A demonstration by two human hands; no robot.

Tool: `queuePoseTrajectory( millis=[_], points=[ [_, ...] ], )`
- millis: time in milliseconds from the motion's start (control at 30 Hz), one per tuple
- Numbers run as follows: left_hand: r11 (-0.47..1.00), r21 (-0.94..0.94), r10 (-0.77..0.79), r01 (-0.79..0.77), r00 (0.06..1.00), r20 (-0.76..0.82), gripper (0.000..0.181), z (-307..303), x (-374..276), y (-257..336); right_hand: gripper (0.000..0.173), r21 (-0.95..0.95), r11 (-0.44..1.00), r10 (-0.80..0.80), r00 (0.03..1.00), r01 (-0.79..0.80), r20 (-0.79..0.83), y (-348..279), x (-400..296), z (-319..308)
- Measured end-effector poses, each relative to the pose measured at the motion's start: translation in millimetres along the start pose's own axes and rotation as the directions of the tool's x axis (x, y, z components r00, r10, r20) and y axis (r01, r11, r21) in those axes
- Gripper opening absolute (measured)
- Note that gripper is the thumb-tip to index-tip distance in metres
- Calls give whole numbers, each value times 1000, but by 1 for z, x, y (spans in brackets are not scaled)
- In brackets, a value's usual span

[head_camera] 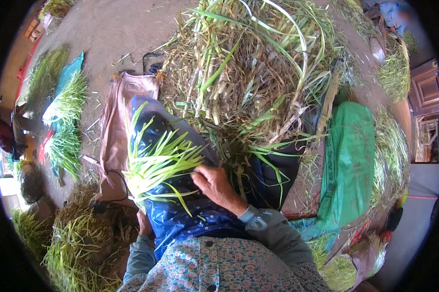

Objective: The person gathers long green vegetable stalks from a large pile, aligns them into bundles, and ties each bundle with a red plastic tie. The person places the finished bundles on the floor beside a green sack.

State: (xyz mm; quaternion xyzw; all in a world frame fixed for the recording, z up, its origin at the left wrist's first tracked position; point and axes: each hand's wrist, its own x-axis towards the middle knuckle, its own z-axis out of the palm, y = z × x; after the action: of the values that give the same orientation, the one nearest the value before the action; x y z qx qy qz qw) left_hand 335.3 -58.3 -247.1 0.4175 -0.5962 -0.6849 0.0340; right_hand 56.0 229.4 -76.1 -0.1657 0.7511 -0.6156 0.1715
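Observation:
A bunch of pale green, long-leaved stalks (157, 160) lies across a dark blue polka-dot plastic apron (179, 215) on my lap. My left hand (144, 223), partly hidden at the apron's left edge, grips the bunch by its lower end. Beside the leaf tips, my right hand (221, 188) hovers over the apron with its fingers curled; whether a leaf is pinched in them is unclear. Just beyond my knees rises a big heap of dry brown and green stalks (248, 73), some with whitish stems.
A green woven sack (349, 164) lies to the right, with cut greens (391, 160) past it. At left are a pinkish-brown sack (111, 135), a leafy pile (80, 248) and bunches on teal sheeting (67, 78). Another person (391, 18) is at the far upper right.

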Motion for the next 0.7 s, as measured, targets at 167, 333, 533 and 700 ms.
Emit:
queuePoseTrajectory(
  millis=[167, 333, 533, 700],
  points=[
    [997, 70, 24, -26, 999, 29, 52, 4, 6, -1, 24, -115, 992, -28, 978, 53, 208, 2, -4, 1],
    [996, 80, 39, -43, 998, 46, 51, 4, 5, 1, 27, -348, 937, 40, 976, 38, 213, -8, 4, 1],
    [1000, 11, -17, 17, 1000, -13, 52, 1, 5, -8, 20, -435, 900, -75, 986, 2, -151, 68, 18, 7],
    [992, -78, -99, 103, 994, 46, 56, -3, 9, -17, 19, -200, 978, -98, 980, 63, -172, 47, 16, -16]
  ],
)
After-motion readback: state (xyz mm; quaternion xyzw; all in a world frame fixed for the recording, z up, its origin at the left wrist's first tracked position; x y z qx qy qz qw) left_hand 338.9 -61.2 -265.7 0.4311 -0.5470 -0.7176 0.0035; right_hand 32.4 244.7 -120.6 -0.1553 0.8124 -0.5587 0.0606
